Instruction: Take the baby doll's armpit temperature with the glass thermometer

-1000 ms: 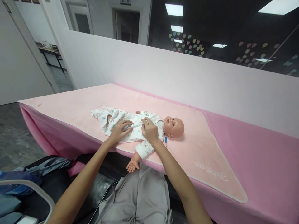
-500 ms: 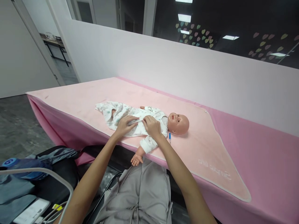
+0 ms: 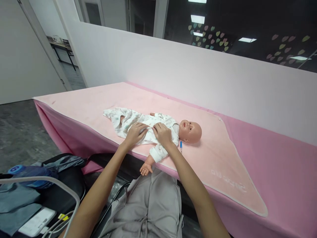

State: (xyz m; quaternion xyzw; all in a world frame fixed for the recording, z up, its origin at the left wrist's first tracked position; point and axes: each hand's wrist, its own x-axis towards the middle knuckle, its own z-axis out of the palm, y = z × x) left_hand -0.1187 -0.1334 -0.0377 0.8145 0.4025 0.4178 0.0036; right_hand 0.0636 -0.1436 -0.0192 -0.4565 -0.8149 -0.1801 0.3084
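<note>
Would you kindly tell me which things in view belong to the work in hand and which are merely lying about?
In use, it seems:
doll
printed outfit, pinched by left hand and right hand
pale pink mat beneath

Apparently lying about:
slim blue-tipped item, untouched, role unclear
blue bottle
white device

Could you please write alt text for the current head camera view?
A person's left hand and right hand pinch the white outfit of a baby doll lying on a pink mat. A slim blue-tipped stick lies near its neck.
</note>
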